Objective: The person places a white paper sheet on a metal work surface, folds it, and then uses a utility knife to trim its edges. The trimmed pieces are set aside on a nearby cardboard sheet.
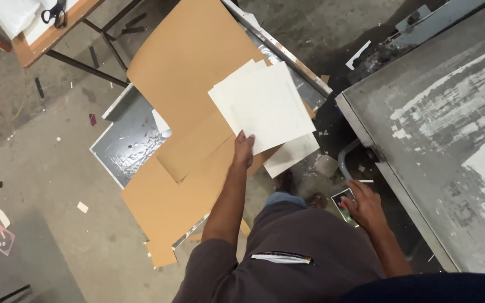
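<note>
My left hand (244,148) pinches the lower corner of a small stack of white paper sheets (262,104), holding it out over large brown cardboard sheets (189,67) that lie on a shiny metal tray (124,143). Another white sheet (290,154) lies below the stack on the cardboard. My right hand (365,206) hangs low beside a grey metal table (444,129), fingers spread, close to a small dark card (343,201) on the floor. I cannot tell whether it touches the card.
A wooden table (40,39) with scissors (55,12) and white sheets stands at the top left. Paper scraps litter the concrete floor (46,185). A metal bar (279,53) runs along the cardboard's right edge. Machine parts (405,28) sit behind the grey table.
</note>
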